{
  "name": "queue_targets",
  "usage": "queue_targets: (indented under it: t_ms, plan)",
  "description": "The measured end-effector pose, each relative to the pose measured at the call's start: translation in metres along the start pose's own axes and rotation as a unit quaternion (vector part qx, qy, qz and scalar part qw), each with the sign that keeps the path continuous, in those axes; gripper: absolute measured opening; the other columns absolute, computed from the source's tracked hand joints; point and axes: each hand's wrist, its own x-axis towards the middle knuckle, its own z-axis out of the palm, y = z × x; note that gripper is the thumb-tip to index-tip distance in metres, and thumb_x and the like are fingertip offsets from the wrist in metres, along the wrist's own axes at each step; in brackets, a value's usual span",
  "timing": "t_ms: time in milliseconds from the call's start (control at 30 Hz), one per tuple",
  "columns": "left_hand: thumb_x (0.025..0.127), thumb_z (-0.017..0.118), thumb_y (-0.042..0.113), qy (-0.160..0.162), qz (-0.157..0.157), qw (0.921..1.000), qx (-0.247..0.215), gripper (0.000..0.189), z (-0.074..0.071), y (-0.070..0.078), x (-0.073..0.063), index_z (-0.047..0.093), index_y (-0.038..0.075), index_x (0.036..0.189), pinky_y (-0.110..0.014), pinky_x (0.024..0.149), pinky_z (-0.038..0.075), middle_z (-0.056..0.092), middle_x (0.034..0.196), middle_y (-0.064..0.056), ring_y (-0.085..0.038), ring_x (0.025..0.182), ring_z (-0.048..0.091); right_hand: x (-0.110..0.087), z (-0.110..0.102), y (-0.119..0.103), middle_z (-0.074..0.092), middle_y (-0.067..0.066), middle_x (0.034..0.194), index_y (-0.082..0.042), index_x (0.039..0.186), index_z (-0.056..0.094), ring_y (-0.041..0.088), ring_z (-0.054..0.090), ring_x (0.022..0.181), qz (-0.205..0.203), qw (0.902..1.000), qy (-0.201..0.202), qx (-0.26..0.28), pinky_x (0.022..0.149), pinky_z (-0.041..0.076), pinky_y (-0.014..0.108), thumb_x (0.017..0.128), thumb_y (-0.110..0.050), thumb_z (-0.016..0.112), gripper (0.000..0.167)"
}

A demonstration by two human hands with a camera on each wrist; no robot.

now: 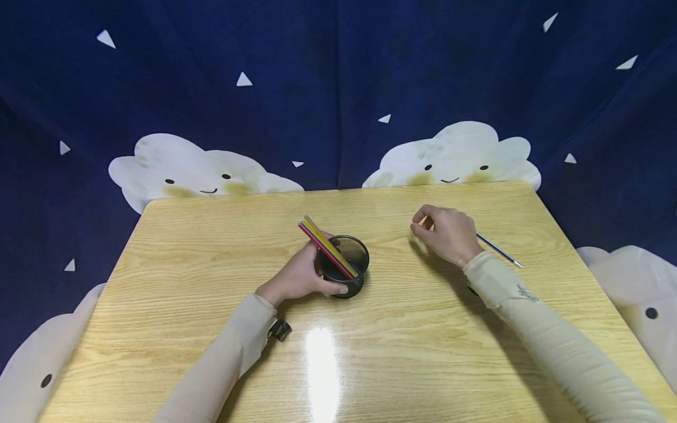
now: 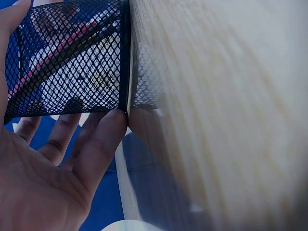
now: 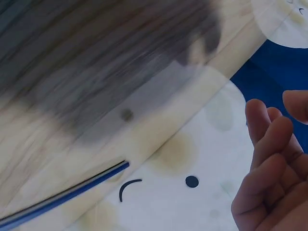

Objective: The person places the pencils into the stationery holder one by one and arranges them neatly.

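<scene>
My left hand (image 1: 301, 273) grips a black mesh pen cup (image 1: 353, 286) on the table, thumb along the near side and fingers round the left. Inside, several thin pencils lean out to the upper left, a red pencil (image 1: 322, 247) and a yellow pencil (image 1: 331, 245) among them. In the left wrist view the cup's mesh wall (image 2: 82, 67) stands at the tabletop. My right hand (image 1: 448, 234) hovers over the table's right half, fingers loosely bent, thumb apart from them, holding nothing. Just right of it lies a thin blue pencil (image 1: 499, 249), partly hidden by the hand; its end (image 3: 110, 173) shows in the right wrist view.
The light wooden table (image 1: 211, 247) ends at a dark blue curtain (image 1: 317, 94) printed with white clouds and triangles. A bright light reflection lies on the near middle of the tabletop. A small black device (image 1: 280, 329) sits at the left wrist.
</scene>
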Motion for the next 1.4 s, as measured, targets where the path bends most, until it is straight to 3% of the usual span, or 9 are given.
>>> queue_targets:
  t_ms: [667, 1100, 1400]
  plan:
    - [0.071, 0.105, 0.012, 0.004, 0.0, 1.0, 0.009, 0.096, -0.001, 0.0, 0.0, 0.049, 0.01, 0.149, -0.042, 0.114, 0.045, 0.065, 0.137, -0.006, -0.021, 0.127, 0.062, -0.014, -0.018, 0.05, 0.071, 0.011, 0.09, -0.003, 0.113, 0.072, 0.027, 0.064, 0.067, 0.034, 0.9939, -0.045, -0.095, 0.058, 0.053, 0.052, 0.102, -0.023, 0.075, 0.023]
    - [0.071, 0.104, 0.01, 0.0, 0.004, 1.0, 0.001, 0.098, 0.0, 0.0, 0.0, 0.048, 0.006, 0.151, -0.04, 0.11, 0.048, 0.067, 0.136, -0.01, -0.022, 0.123, 0.064, -0.02, -0.024, 0.081, 0.071, 0.026, 0.106, 0.005, 0.123, 0.069, 0.043, 0.068, 0.073, 0.075, 0.9831, -0.085, -0.144, 0.061, 0.054, 0.06, 0.098, -0.025, 0.074, 0.039]
    - [0.071, 0.105, 0.01, -0.003, 0.014, 0.9999, 0.006, 0.096, 0.0, 0.001, 0.0, 0.049, 0.007, 0.15, -0.042, 0.116, 0.044, 0.065, 0.138, -0.006, -0.021, 0.126, 0.063, -0.025, -0.027, 0.095, 0.073, 0.026, 0.105, 0.005, 0.116, 0.072, 0.047, 0.069, 0.077, 0.079, 0.9792, -0.102, -0.157, 0.06, 0.054, 0.062, 0.097, -0.025, 0.073, 0.036]
